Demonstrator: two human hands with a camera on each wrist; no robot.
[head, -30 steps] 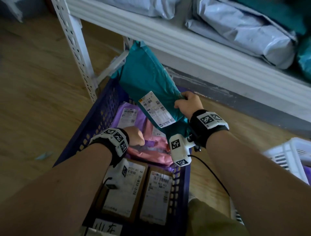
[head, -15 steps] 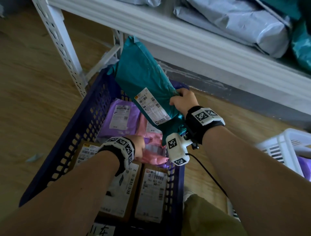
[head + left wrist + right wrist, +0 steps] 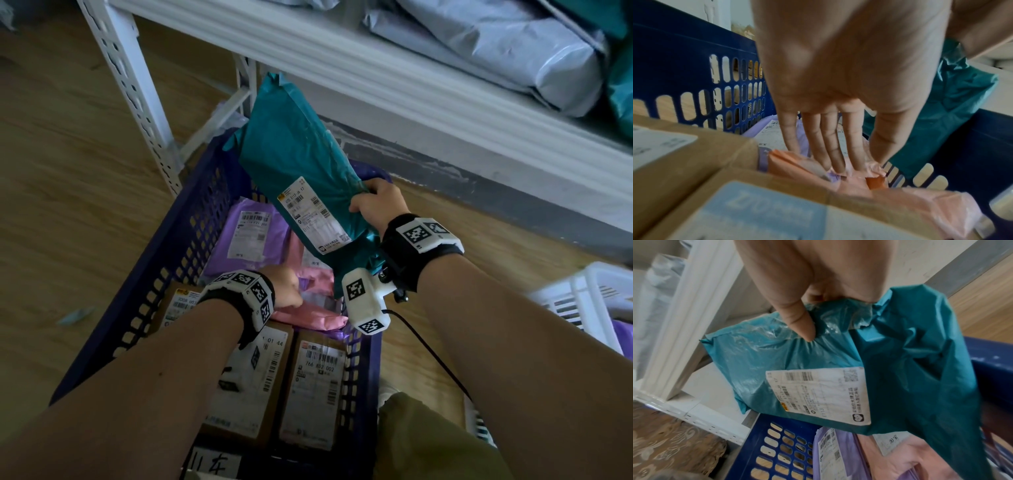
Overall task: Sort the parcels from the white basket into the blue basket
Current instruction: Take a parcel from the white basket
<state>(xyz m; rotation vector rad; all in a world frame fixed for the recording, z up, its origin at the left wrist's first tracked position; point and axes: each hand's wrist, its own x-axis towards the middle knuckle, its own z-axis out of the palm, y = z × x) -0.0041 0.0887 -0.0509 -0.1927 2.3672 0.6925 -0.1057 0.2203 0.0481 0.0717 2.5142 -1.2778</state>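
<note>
The right hand (image 3: pixel 375 205) grips one edge of a crinkled teal plastic mailer bag (image 3: pixel 301 171), thumb (image 3: pixel 797 324) pressed into the wrapping and fingers curled round behind it. The bag is tilted above the far end of the dark blue perforated plastic basket (image 3: pixel 191 240), its white shipping label (image 3: pixel 313 216) facing up. The left hand (image 3: pixel 286 286) reaches into the basket with fingers (image 3: pixel 830 139) straight and close together, their tips pressing on a soft pink plastic parcel (image 3: pixel 311 310). A lilac mailer bag (image 3: pixel 253 236) lies flat beyond it, and two brown cardboard boxes (image 3: pixel 318 387) with labels fill the near end. The white plastic basket (image 3: pixel 582 298) stands on the wooden floor (image 3: pixel 68 171) at the right, well apart. A white metal shelf (image 3: pixel 376 68) above carries grey mailer bags (image 3: pixel 513 44).
</note>
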